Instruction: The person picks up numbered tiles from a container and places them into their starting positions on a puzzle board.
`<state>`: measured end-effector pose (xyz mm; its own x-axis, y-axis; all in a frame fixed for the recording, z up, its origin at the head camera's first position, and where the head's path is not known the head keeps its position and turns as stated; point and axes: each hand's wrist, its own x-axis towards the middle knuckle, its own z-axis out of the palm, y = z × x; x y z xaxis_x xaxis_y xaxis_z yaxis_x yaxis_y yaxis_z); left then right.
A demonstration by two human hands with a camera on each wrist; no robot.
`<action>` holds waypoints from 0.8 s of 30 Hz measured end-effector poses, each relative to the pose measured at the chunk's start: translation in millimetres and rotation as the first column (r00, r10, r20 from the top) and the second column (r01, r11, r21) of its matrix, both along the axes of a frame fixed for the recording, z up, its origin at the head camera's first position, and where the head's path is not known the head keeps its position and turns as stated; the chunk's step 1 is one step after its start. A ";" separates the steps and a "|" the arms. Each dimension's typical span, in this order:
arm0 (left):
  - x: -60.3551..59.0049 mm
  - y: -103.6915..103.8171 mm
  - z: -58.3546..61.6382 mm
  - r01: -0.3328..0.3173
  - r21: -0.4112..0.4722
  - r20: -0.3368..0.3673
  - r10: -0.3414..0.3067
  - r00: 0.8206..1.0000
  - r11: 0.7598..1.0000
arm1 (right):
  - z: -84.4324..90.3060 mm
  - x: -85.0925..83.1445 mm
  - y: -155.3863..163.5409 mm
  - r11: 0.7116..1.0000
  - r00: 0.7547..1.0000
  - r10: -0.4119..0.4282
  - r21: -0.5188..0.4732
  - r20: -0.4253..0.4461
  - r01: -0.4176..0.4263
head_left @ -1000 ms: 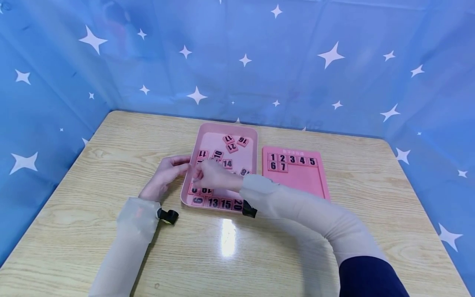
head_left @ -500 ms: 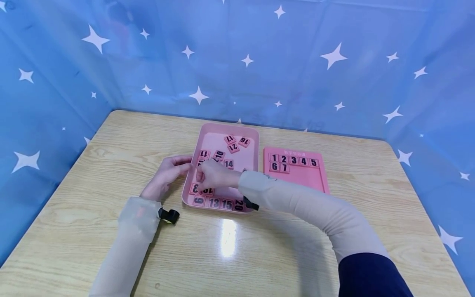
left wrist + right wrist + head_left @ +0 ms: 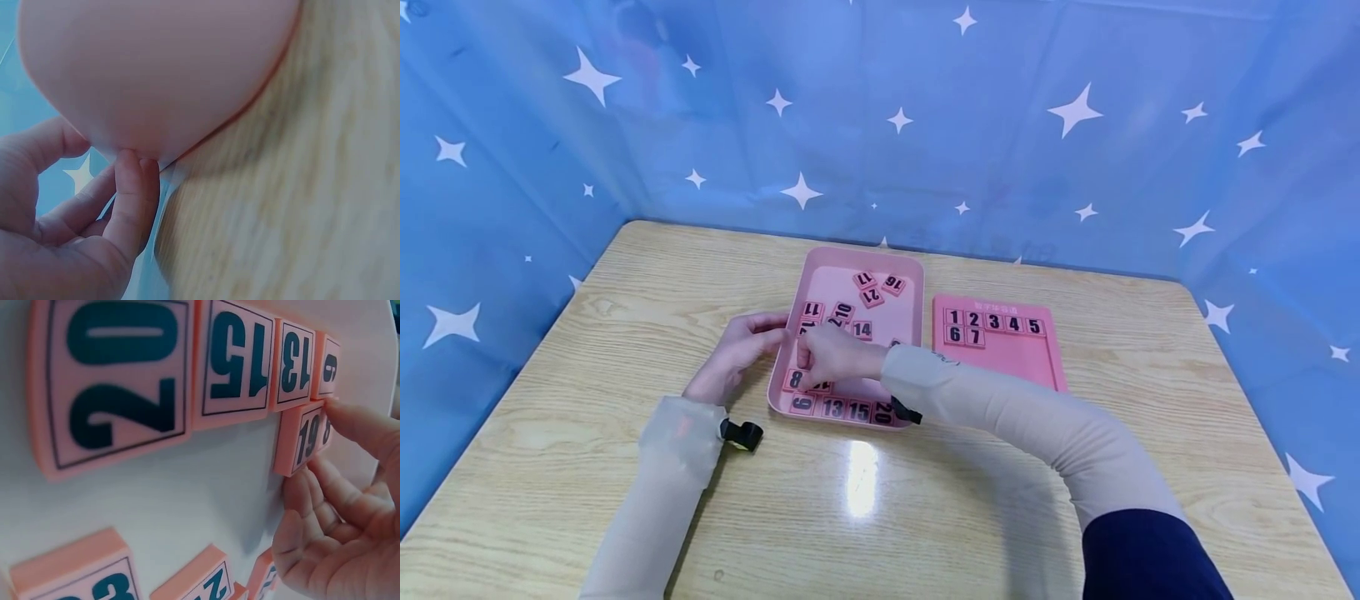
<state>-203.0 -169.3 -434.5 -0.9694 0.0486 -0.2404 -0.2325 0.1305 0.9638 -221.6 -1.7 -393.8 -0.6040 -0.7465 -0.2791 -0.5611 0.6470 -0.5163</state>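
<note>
On my feed the tray [image 3: 917, 287] sat at the middle of the worktop [image 3: 587, 467], with the number board [image 3: 1000, 354] just beside it on the right. Tiles lay loose in the tray: 17, 21 and 16 at the far end, 6, 13, 15 and 20 in a row along the near wall [image 3: 835, 421]. Tiles 1 to 7 filled the board's far rows. I saw the left grip [image 3: 733, 354] touching the tray's left wall, the right grip [image 3: 831, 354] inside it, a fingertip touching tile 19 [image 3: 306, 440].
</note>
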 end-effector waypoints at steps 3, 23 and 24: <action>-0.5 0.1 0.9 0.000 -0.004 0.003 0.000 1.000 1.000 | 0.7 -0.5 -1.0 1.000 1.000 0.010 0.007 -0.021 -0.009; 0.1 0.7 1.2 -0.006 -0.011 0.026 0.006 1.000 1.000 | 6.4 0.5 1.6 1.000 0.999 0.015 -0.004 -0.051 -0.015; 0.7 0.8 1.3 -0.004 -0.010 0.026 0.004 1.000 1.000 | 10.7 2.3 4.5 1.000 0.999 0.002 -0.025 -0.049 -0.003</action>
